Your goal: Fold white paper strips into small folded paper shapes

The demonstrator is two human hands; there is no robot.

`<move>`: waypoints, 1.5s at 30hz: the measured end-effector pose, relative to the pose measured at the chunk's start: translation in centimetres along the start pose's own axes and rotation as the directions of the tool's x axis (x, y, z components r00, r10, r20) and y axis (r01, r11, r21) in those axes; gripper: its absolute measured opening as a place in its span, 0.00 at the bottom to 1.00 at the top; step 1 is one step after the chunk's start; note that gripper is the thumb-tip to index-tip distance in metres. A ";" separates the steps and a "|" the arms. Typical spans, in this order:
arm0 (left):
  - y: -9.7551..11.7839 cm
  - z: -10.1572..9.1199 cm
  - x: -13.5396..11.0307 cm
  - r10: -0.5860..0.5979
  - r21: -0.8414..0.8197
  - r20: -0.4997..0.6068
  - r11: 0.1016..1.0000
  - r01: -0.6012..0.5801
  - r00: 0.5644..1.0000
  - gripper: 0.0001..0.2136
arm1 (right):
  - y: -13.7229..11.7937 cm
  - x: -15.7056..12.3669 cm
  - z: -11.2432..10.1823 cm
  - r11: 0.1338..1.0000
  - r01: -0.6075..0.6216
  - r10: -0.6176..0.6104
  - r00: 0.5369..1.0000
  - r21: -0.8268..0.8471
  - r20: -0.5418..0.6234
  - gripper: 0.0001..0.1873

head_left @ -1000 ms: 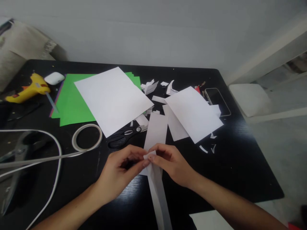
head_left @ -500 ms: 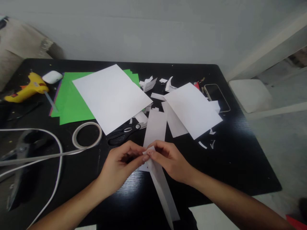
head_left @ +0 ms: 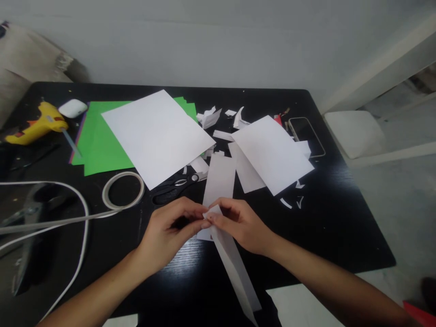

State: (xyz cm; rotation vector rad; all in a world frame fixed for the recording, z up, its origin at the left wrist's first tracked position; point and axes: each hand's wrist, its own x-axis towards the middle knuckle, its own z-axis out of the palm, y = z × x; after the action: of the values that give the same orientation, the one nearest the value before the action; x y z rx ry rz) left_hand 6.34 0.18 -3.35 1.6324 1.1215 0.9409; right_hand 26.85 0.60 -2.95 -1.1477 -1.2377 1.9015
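Observation:
Both my hands meet over the front middle of a black table [head_left: 340,227]. My left hand [head_left: 170,238] and my right hand [head_left: 240,225] pinch the top end of a long folded white paper strip [head_left: 238,272], fingers closed on it. The strip hangs down toward me, slanting to the right. Just behind my fingers lies a flat white paper rectangle [head_left: 220,179]. Black-handled scissors [head_left: 173,188] rest on the table right behind my left hand.
A large white sheet [head_left: 156,134] lies over green paper [head_left: 102,141]. More white sheets [head_left: 272,152] and scraps sit to the right, beside a phone [head_left: 304,136]. A tape roll [head_left: 123,191], white cable [head_left: 80,213] and yellow glue gun [head_left: 36,125] are at left.
The strip's free lower end has swung from pointing straight down to slanting right. My hands have stayed pinched on its top end and shifted slightly away from me.

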 end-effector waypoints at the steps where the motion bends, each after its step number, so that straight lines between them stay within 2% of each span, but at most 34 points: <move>1: 0.0 0.0 0.0 0.012 0.011 -0.003 1.000 -0.012 1.000 0.05 | 0.0 0.0 0.0 1.000 0.000 0.000 1.000 0.000 0.002 0.14; 6: 0.0 0.0 0.1 0.075 0.078 -0.029 0.994 -0.072 0.997 0.04 | 0.0 0.0 0.1 0.999 0.007 -0.008 1.000 -0.044 -0.027 0.14; 11: -0.2 -0.1 -0.3 0.139 0.112 0.002 0.984 -0.138 0.990 0.03 | 0.0 0.0 0.3 0.998 0.019 -0.021 0.999 -0.061 -0.045 0.16; 18: -0.4 -0.4 -0.4 0.173 0.095 0.041 0.980 -0.176 0.984 0.07 | -0.1 -0.2 0.2 0.997 0.025 -0.028 0.999 -0.070 -0.045 0.17; 30: -0.3 -0.6 -0.2 0.220 0.094 0.041 0.970 -0.223 0.975 0.08 | -0.1 -0.2 0.1 1.000 0.014 -0.014 1.000 -0.013 -0.010 0.14; 36: -0.7 -0.5 -0.1 0.358 0.105 0.033 0.927 -0.360 0.933 0.08 | 0.3 0.0 0.0 0.998 -0.002 0.002 1.000 0.055 -0.009 0.15; 45: -0.6 -0.6 -0.2 0.395 0.119 0.056 0.909 -0.399 0.917 0.08 | 0.5 0.2 -0.1 0.989 0.019 -0.025 0.999 0.150 0.036 0.10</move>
State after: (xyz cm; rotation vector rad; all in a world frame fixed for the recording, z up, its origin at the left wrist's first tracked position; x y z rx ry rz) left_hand 5.54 0.22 -3.81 2.0222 0.8548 1.1132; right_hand 26.83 0.56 -3.47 -1.0201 -1.1021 1.9721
